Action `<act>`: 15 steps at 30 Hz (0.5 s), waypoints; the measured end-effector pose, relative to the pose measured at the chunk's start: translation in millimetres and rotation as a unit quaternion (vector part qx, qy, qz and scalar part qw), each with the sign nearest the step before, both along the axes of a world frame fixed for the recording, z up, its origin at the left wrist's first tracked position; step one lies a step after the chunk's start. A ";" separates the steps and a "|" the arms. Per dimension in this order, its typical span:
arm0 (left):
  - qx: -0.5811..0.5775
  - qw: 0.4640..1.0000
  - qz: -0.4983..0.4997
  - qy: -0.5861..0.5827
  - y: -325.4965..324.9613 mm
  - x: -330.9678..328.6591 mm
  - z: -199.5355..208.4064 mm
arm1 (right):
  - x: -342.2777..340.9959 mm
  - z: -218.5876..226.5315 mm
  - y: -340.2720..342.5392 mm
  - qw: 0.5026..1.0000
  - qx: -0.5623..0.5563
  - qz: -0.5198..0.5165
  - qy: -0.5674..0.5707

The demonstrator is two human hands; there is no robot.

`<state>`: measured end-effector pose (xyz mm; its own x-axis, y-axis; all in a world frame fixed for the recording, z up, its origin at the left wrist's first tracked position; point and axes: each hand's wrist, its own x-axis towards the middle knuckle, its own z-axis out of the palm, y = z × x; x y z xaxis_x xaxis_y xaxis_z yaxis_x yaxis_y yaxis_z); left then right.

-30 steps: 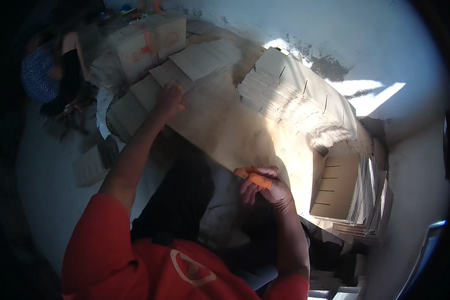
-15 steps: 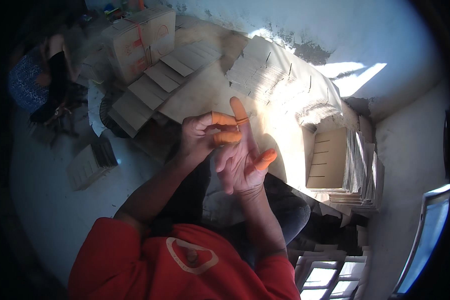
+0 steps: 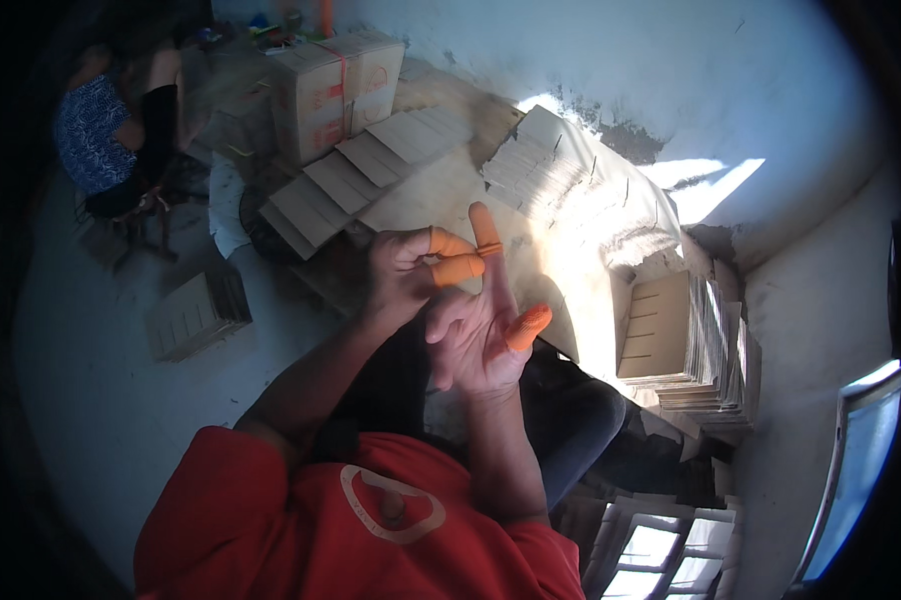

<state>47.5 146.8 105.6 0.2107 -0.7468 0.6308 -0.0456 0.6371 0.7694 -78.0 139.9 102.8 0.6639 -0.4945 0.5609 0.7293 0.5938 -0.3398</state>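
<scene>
My left hand pinches the rolled rim of an orange rubber finger cot on the raised index finger of my right hand. Orange cots also cover the left thumb and index finger. The palm of my right hand is turned up, its index finger straight and thumb spread, the other fingers loosely bent. Another orange cot, with a bumpy surface, sits on the right thumb. Both hands are held above my lap, in front of the low table.
Overlapping cardboard sheets lie on the table, beside a strapped carton. Slotted cardboard pieces stand in a long row by the wall and in a stack at right. A bundle rests on the floor; another person sits far left.
The view has shifted, so the surroundings sit a little farther right and lower on the left side. My left fingers keep their pinch at the cot's rim, and the right hand's pose is nearly the same.
</scene>
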 end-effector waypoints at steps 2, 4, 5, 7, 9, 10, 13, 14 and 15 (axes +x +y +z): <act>-0.007 0.999 0.016 -0.035 7.7 6.4 0.7 | 1.7 5.0 6.1 0.999 0.002 -0.021 0.040; 0.002 0.996 0.041 -0.073 14.7 9.9 2.9 | 2.3 2.1 6.5 0.996 -0.033 -0.031 0.078; -0.008 0.994 0.060 -0.093 16.4 10.8 3.7 | 2.4 1.3 6.7 0.993 -0.050 -0.037 0.098; -0.026 0.986 0.099 -0.133 19.6 12.3 4.4 | 3.9 2.9 9.9 0.987 -0.066 -0.056 0.134; -0.020 0.981 0.115 -0.153 26.8 12.4 6.9 | 4.9 4.0 14.9 0.982 -0.080 -0.069 0.155; -0.018 0.979 0.124 -0.162 29.4 12.7 9.2 | 5.0 5.0 17.4 0.981 -0.089 -0.073 0.158; -0.019 0.978 0.120 -0.171 33.8 14.1 13.3 | 4.9 7.7 19.3 0.971 -0.126 -0.094 0.180; -0.034 0.973 0.117 -0.194 34.7 16.4 13.3 | 4.1 8.1 20.2 0.967 -0.138 -0.102 0.190; -0.050 0.968 0.115 -0.217 34.3 20.7 13.5 | 1.6 12.9 23.7 0.958 -0.143 -0.121 0.219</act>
<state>68.1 181.1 119.1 0.0628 -0.6418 0.7643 -0.5003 0.6424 0.5805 -76.4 163.6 115.7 0.7521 -0.5307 0.3907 0.5845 0.2633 -0.7675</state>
